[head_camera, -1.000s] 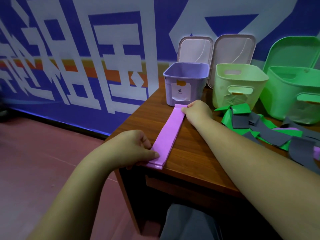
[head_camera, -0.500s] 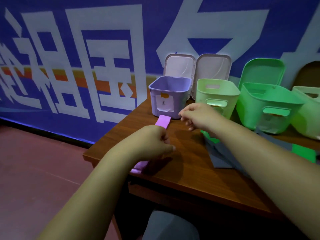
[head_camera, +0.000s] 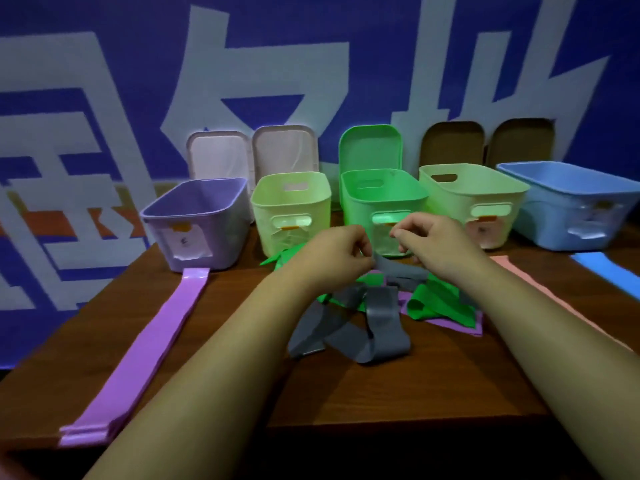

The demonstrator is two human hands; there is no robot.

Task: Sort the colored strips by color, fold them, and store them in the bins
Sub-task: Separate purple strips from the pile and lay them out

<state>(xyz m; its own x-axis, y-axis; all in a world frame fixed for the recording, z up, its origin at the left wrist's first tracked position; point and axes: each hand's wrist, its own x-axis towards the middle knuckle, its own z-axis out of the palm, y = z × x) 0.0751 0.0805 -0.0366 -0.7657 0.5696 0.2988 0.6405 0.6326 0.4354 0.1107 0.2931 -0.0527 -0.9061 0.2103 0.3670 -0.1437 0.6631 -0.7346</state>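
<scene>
A tangled pile of grey strips (head_camera: pixel 349 327), green strips (head_camera: pixel 436 303) and a purple strip (head_camera: pixel 465 325) lies mid-table. Both of my hands hover over its far side. My left hand (head_camera: pixel 332 251) pinches the end of a grey strip (head_camera: pixel 401 270) that runs to the right, under my right hand (head_camera: pixel 433 240). The right hand's fingers are curled just above that strip; whether they hold it is hidden. One long purple strip (head_camera: pixel 149 344) lies flat at the left, reaching from the purple bin (head_camera: pixel 197 220) to the table's front edge.
Behind the pile stand a pale green bin (head_camera: pixel 291 209), a green bin (head_camera: pixel 381 199), another pale green bin (head_camera: pixel 471 199) and a blue bin (head_camera: pixel 575 202), lids leaning on the wall. A pink strip (head_camera: pixel 540 292) and a blue strip (head_camera: pixel 595 268) lie at the right.
Both hands let go of the long purple strip, which now lies flat at the left. They moved right to the mixed pile, and my view turned right with them.
</scene>
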